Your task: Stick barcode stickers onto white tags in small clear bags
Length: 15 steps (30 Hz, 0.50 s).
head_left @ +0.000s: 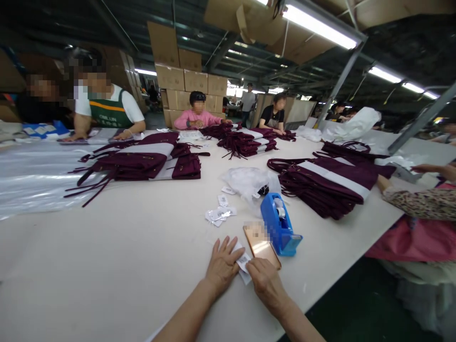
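Observation:
My left hand (pixel 223 263) lies flat on the white table, its fingers spread, with the fingertips against a white barcode tag (pixel 243 261). Pinched at the tag's right edge are the fingers of my right hand (pixel 263 280). Part of another white slip shows under the tag. Just beyond my right hand is a gold phone (pixel 261 247), lying flat. A blue tape dispenser (pixel 280 225) stands right behind the phone. Several more barcode tags (pixel 219 214) lie in a loose pile ahead of my left hand.
Crumpled clear plastic (pixel 247 183) sits behind the dispenser. Stacks of dark purple bags (pixel 327 178) lie at right, more bags (pixel 142 159) at left. Plastic sheeting (pixel 39 171) covers the left side. Co-workers stand around the table; one person's patterned sleeve (pixel 420 199) reaches in at right.

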{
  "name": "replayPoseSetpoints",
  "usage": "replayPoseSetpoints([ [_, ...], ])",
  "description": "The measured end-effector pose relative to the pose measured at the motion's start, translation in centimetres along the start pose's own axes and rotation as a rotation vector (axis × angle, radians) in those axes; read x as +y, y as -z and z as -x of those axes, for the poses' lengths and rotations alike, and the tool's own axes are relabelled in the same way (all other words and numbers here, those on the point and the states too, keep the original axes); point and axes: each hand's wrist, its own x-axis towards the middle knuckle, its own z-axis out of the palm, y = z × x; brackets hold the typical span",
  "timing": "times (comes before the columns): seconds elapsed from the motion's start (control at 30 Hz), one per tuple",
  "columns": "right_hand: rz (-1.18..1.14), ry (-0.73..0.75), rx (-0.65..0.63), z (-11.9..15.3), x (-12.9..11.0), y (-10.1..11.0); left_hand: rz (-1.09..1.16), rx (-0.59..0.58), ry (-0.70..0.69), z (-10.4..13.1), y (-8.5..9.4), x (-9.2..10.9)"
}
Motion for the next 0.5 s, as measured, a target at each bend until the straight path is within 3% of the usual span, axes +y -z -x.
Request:
replayPoseSetpoints([
  [0.33, 0.054, 0.041, 0.083, 1.1, -1.0, 1.7, -0.046, -0.043, 0.023, 0.1, 0.5, 0.4],
  [0.5, 0.212, 0.116, 0.201, 0.8, -2.1, 2.5, -0.036, -0.092, -0.007, -0.2, -0.5, -0.4],
])
